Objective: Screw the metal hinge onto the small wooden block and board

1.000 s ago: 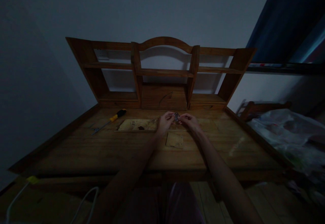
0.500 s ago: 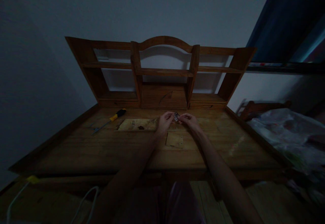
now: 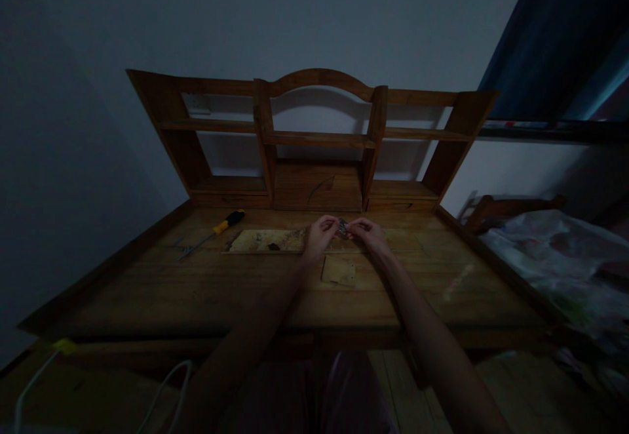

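Both my hands meet over the middle of the desk, fingertips pinching a small shiny metal piece [image 3: 343,227] that looks like a hinge. My left hand [image 3: 319,234] is closed on its left side. On its right side, my right hand [image 3: 367,232] grips it, also with closed fingers. Beneath the hands lies a long, worn strip of wood [image 3: 289,240], partly hidden by them. Just nearer to me is a small square wood piece [image 3: 339,271] with small holes along its right side.
A screwdriver [image 3: 223,225] with a yellow and black handle lies on the desk [image 3: 196,296] at left. Small metal bits [image 3: 187,249], too small to tell, are by its tip. A wooden shelf unit [image 3: 319,139] stands at the back. Plastic-covered things [image 3: 555,257] are on the right.
The metal piece has turned slightly between my fingertips, and its flat face shows less clearly. Both hands stay in nearly the same place.
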Demonstrator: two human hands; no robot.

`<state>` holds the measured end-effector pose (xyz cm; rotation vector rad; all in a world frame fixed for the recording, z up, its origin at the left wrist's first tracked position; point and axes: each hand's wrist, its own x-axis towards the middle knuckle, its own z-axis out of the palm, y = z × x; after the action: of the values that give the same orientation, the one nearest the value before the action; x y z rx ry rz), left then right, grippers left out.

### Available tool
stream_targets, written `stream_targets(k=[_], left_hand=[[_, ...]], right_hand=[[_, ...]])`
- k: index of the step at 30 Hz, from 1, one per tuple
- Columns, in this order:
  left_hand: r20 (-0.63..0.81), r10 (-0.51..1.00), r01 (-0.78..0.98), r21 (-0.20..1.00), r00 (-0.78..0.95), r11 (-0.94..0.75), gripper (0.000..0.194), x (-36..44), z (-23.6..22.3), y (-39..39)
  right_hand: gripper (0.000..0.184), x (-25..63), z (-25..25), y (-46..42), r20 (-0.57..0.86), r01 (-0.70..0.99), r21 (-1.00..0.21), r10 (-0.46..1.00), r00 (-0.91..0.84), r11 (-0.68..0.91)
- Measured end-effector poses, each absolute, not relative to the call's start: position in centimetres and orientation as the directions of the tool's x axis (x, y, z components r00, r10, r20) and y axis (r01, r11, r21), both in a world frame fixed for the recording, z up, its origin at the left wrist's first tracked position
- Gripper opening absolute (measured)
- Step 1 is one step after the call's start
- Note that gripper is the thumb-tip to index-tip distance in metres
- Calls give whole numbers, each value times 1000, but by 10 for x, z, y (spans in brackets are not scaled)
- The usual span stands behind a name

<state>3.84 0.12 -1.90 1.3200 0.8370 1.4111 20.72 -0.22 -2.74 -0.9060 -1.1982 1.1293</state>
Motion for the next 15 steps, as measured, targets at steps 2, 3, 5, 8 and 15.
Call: stream_targets(k=[2, 3, 5, 8, 15], left_hand=[[283, 955, -206, 943, 88, -260, 28, 38, -19, 2], [277, 957, -209, 945, 92, -253, 28, 38, -19, 2], [262, 959, -216, 948, 109, -234, 28, 38, -19, 2], [227, 963, -221, 956, 148, -191, 30, 38, -19, 1], [179, 969, -211, 967, 171, -142, 38, 40, -18, 1]], right_hand=[[30, 207, -26, -3, 234, -168, -958, 972, 15, 233], [30, 207, -26, -3, 238, -167, -957, 971, 21, 238], [30, 207, -24, -3, 249, -166, -953, 968, 43, 253], [31, 207, -21, -5, 257, -130, -955, 963, 75, 265], [33, 207, -14, -9, 227, -132, -961, 965, 134, 245]])
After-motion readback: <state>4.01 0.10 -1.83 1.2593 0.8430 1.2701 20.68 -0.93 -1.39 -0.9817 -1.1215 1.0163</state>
